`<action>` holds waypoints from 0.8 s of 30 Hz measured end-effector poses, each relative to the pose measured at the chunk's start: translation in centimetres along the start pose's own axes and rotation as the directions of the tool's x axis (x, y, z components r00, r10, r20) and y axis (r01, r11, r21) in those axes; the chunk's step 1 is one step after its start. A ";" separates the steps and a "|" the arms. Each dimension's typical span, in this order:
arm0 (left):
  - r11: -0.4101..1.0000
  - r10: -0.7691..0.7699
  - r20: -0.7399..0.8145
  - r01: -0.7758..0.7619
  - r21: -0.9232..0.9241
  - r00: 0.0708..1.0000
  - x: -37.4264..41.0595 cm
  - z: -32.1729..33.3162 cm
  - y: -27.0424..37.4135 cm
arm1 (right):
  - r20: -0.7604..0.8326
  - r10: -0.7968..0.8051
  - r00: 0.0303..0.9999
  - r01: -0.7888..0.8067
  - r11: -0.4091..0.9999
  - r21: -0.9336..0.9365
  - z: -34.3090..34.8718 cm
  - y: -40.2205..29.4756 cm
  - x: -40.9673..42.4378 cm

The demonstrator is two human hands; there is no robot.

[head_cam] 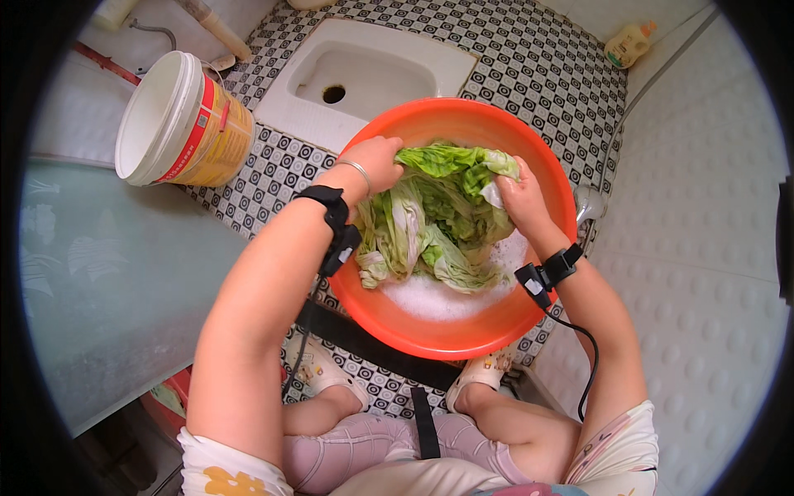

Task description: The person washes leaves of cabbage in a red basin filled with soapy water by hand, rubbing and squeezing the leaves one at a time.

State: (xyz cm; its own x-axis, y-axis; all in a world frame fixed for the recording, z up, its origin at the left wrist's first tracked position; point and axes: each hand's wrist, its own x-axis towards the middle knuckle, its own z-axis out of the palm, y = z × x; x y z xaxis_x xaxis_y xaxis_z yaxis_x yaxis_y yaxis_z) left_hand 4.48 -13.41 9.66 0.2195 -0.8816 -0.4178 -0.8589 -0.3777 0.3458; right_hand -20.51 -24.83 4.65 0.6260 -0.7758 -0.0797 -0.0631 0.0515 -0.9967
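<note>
An orange plastic basin [450,352] stands on the tiled floor before me, with white suds [434,302] in its lower part. Wet green and white cloth [434,211] lies bunched inside it. My left hand [377,162] grips the cloth at the left end of a raised, twisted stretch, and my right hand [522,192] grips the other end of that stretch near the basin's right side. The fingertips of both hands are partly hidden by the cloth. Each wrist wears a black strap with a small device and cable.
Behind the basin is a white squat toilet pan [372,62]. A white and yellow bucket [217,139] sits tilted at the left, above a frosted glass panel [124,266]. A shower head [588,203] touches the right side; a pump bottle [628,46] stands in the far right corner.
</note>
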 end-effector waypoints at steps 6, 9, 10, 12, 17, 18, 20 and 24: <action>0.971 0.041 0.044 -0.050 0.233 0.998 -0.9 1.7 1.2 | 0.155 0.023 0.988 -0.001 0.990 -0.139 3.8 -2.6 -1.2; 0.935 0.137 0.078 -0.155 0.319 0.987 -2.0 2.0 1.5 | 0.357 0.007 0.934 0.147 0.904 -0.402 3.5 -2.5 -1.8; 0.916 0.187 0.067 -0.199 0.350 0.980 -2.2 2.4 1.0 | 0.437 -0.059 0.897 0.283 0.838 -0.467 3.4 -1.6 -2.0; 0.871 0.248 0.083 -0.260 0.417 0.965 -2.6 2.7 0.6 | 0.596 -0.017 0.803 0.448 0.677 -0.583 2.7 -1.4 -2.7; 0.744 0.318 0.088 -0.306 0.594 0.944 -2.0 1.7 0.7 | 0.461 0.314 0.830 0.242 0.541 -0.805 1.9 0.1 -4.4; 0.719 0.323 0.055 -0.283 0.635 0.945 -1.8 1.2 0.9 | 0.438 0.321 0.839 0.228 0.525 -0.820 1.9 0.4 -4.0; 0.732 0.360 -0.086 -0.224 0.643 0.929 -1.5 1.5 1.8 | 0.391 0.248 0.886 0.216 0.525 -0.823 1.1 0.5 -3.7; 0.777 0.534 -0.206 -0.379 0.504 0.820 -1.3 2.2 2.9 | 0.282 -0.451 0.847 0.516 0.570 -0.639 0.5 -1.9 -2.0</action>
State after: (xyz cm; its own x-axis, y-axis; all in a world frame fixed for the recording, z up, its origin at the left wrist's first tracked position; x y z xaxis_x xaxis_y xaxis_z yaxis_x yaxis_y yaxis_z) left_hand 0.69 -12.78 9.36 -0.1830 -0.9830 0.0155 -0.9831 0.1831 0.0037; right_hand -21.27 -23.03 6.73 0.7781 -0.5025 0.3769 -0.2094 -0.7732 -0.5986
